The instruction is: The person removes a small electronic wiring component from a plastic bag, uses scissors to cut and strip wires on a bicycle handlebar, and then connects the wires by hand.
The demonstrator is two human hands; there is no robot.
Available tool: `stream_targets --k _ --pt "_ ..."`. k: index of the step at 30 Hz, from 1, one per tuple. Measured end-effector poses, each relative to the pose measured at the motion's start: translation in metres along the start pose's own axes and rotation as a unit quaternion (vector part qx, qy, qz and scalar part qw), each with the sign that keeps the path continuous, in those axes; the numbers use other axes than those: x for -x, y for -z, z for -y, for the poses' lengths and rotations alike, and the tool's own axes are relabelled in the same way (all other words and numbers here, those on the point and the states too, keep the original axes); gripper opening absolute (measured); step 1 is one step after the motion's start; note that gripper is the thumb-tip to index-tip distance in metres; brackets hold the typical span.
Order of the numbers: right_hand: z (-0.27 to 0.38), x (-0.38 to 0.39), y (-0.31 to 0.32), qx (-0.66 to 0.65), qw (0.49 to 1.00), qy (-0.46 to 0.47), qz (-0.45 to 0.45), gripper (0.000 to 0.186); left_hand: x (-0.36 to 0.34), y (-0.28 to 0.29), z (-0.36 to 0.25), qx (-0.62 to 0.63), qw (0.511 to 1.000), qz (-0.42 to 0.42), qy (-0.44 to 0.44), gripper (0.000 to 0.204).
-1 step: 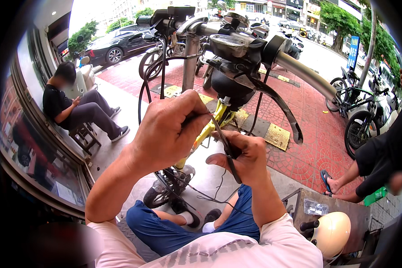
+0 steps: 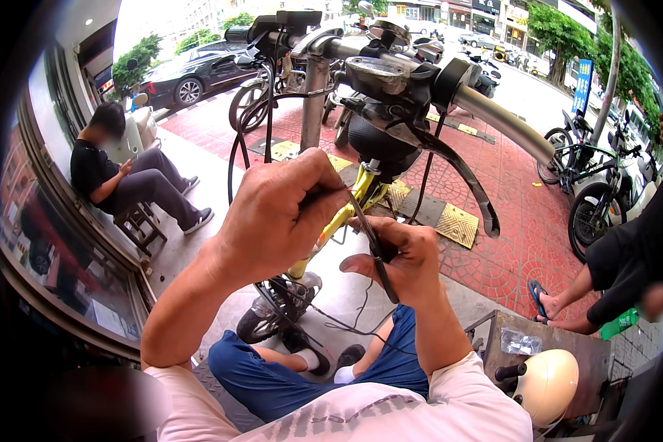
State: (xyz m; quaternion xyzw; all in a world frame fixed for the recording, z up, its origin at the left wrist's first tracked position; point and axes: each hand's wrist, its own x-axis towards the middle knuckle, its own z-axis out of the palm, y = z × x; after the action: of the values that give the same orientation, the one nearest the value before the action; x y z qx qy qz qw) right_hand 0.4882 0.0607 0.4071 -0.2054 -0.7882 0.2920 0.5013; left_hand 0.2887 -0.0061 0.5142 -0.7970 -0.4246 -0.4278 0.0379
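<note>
In front of the yellow scooter frame (image 2: 339, 219), my two hands nearly meet. My left hand (image 2: 276, 214) is closed in a pinch, and a thin reddish wire end (image 2: 348, 190) shows at its fingertips. In my right hand (image 2: 405, 258) lies a slim dark tool (image 2: 377, 250), held between thumb and curled fingers. Its narrow tip points up to the left fingertips; its exact kind is hard to make out. Loose black wires (image 2: 339, 323) hang below. Above my hands stand the handlebar grip (image 2: 504, 121) and the black brake lever (image 2: 464, 166).
A small front wheel (image 2: 261, 317) is between my feet. At the right, a brown bench (image 2: 578, 335) bears a cream helmet (image 2: 549, 387) and a clear plastic bag (image 2: 519, 342). One person (image 2: 110, 166) sits on a stool at the left; another's sandalled foot (image 2: 549, 298) is at the right.
</note>
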Motion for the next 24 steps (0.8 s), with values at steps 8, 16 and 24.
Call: stream_targets --k 8,16,24 --pt "-0.002 0.002 -0.006 -0.039 0.999 0.003 -0.006 0.056 -0.001 0.001 0.001 -0.019 1.0 -0.003 -0.016 0.016" --pt "-0.001 0.004 -0.013 -0.023 0.999 0.003 -0.024 0.059 0.001 -0.003 0.005 -0.031 0.998 -0.025 -0.053 0.018" --pt "0.001 0.005 -0.018 -0.027 0.998 0.018 -0.048 0.059 0.002 -0.005 0.008 -0.022 0.997 -0.029 -0.071 0.019"
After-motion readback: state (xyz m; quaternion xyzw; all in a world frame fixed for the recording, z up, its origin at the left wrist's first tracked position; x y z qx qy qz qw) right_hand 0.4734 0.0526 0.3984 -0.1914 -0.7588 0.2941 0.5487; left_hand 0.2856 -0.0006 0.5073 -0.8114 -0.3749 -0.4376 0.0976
